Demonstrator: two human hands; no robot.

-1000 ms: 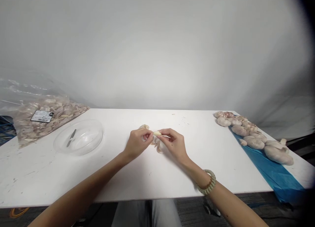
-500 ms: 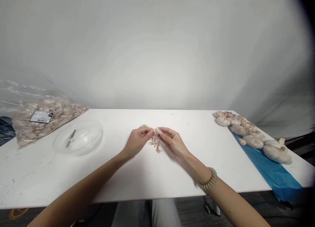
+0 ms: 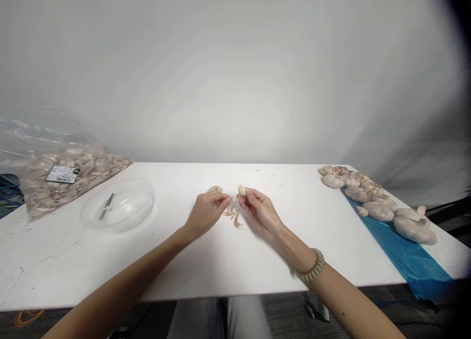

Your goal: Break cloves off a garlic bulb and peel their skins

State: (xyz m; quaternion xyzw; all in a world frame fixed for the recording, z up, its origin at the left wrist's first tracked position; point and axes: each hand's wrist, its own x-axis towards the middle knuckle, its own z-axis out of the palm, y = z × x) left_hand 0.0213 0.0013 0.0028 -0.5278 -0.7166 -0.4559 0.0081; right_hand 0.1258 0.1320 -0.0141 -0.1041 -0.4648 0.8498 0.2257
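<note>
Label (image 3: 62, 173) on plastic bag (image 3: 90, 166) | print too small to read | apparently a barcode (image 3: 65, 180)

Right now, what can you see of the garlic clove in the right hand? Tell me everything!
The garlic clove is rounded, creamy pale and smooth-looking, apparently peeled. The right hand pinches it in its fingers, above the white table, much of it showing. The left hand isn't touching it. Finer marks are too small to tell.

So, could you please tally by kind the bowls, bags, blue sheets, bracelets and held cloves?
Clear round plastic bowl: 1
Large clear plastic bag: 1
Blue plastic sheet: 1
Pale green ridged bracelet: 1
Pale peeled garlic clove in right hand: 1
Total: 5
</note>
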